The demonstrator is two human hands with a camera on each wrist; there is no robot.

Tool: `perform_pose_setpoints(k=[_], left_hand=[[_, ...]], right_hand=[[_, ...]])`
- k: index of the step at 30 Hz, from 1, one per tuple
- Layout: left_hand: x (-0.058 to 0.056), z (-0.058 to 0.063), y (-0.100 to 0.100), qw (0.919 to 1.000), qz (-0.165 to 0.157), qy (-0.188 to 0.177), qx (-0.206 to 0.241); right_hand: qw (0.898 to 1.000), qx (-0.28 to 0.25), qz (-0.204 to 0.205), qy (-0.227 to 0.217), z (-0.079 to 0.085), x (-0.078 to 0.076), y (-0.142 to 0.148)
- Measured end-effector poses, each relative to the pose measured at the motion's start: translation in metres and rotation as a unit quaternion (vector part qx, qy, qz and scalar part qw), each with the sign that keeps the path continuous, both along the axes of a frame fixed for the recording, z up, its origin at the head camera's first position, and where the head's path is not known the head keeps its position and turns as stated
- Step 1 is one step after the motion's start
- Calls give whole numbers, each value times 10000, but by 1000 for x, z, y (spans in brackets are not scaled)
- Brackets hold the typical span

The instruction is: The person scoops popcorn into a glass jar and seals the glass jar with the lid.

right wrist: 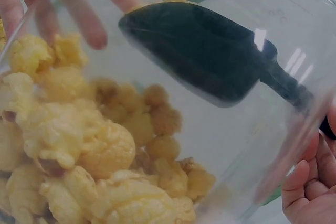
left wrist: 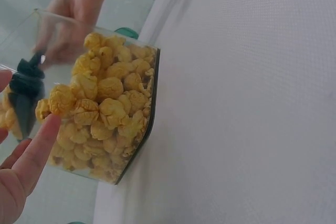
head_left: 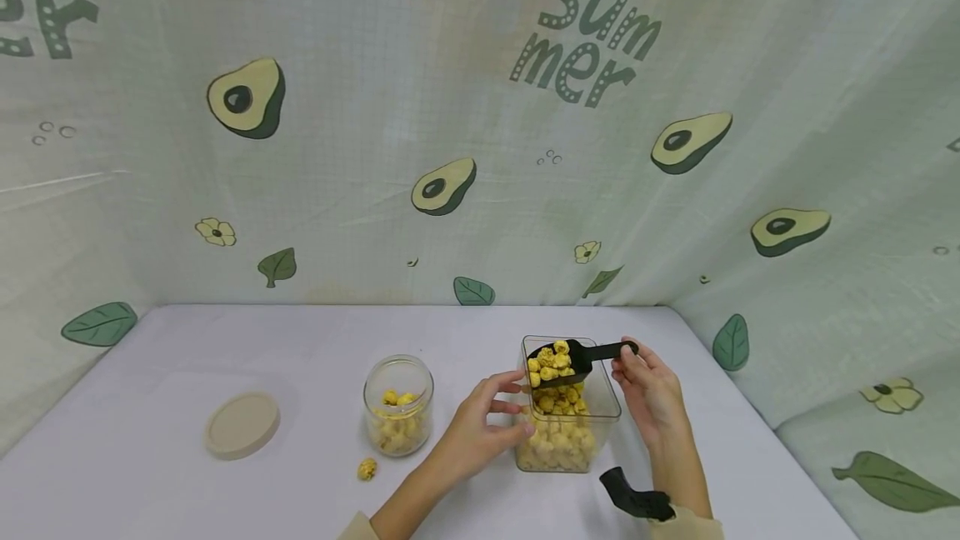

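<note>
A clear square container (head_left: 604, 407) holds yellow popcorn (left wrist: 113, 111) and stands at the right of the table. My right hand (head_left: 651, 394) grips the handle end of a black scoop (head_left: 609, 351). The scoop's bowl, heaped with popcorn (head_left: 553, 361), is level inside the container's top; the right wrist view shows its dark underside (right wrist: 194, 51) through the clear wall. My left hand (head_left: 480, 432) rests against the container's left side, its fingers spread and lightly bent. Left of that hand is an open glass jar (head_left: 399, 373), partly filled with popcorn.
One popcorn piece (head_left: 367, 468) lies on the white table (head_left: 322, 340) in front of the jar. Farther left lies a round beige lid (head_left: 242, 426). A printed cloth (head_left: 337, 107) hangs behind the table. A black strap (head_left: 637, 494) is at the right wrist.
</note>
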State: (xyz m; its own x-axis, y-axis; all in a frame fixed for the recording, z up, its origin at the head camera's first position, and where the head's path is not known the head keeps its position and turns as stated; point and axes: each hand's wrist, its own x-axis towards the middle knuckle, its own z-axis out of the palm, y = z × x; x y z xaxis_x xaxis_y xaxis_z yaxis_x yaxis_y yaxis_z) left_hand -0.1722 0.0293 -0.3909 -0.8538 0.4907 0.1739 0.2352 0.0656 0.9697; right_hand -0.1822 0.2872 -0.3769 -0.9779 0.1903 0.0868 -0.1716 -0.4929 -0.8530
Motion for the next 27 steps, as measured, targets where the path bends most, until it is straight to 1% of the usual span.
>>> perform_pose_setpoints(k=[6,10,18,23,27], left_hand=[[1,0,0,10000,-1,51,-50],[1,0,0,10000,11,37,-42],[0,0,0,9999,-21,105,113],[1,-2,1,10000,3,78,35],[0,-3,1,10000,22,91,-19]], right_hand=[[10000,-14,7,-15,-1,0,0],[9999,-111,21,-21,0,0,0],[9995,-314,86,-42,1,1,1],[9989,-459,114,-75,1,1,3],[9977,-664,160,18,0,2,6]])
